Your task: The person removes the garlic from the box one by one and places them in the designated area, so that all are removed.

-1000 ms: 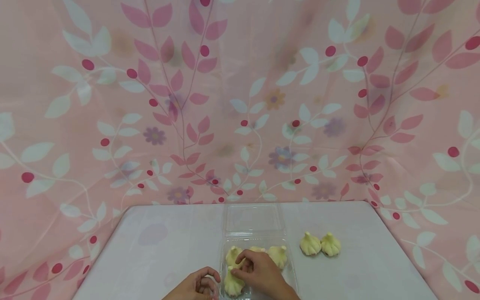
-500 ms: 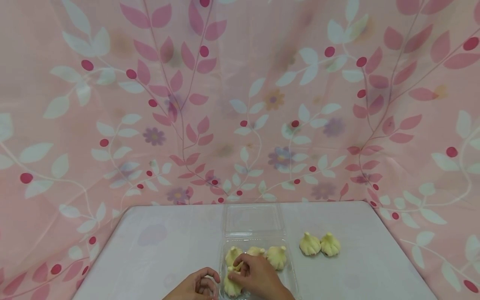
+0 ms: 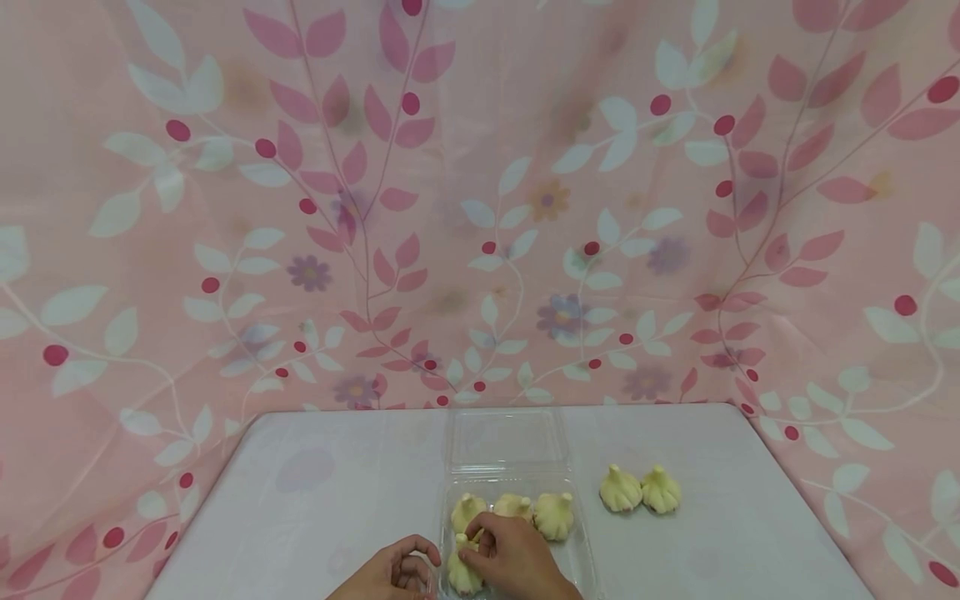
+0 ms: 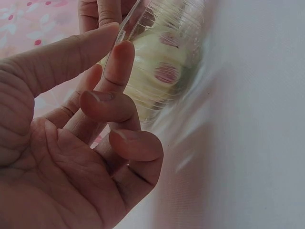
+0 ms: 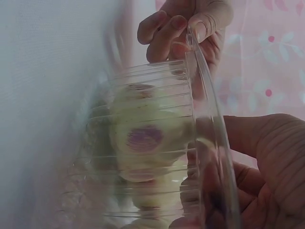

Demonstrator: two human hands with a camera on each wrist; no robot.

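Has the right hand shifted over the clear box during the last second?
Yes, slightly. The right hand has drawn back toward the near rim of the clear box, uncovering the far row of garlic bulbs. It still touches the near bulb.

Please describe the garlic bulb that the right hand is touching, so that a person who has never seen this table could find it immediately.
On the white table stands a clear plastic box with its lid open. Four garlic bulbs lie inside, three in a row at the back. The one meant lies alone at the front left corner, under the right hand, nearest the left hand.
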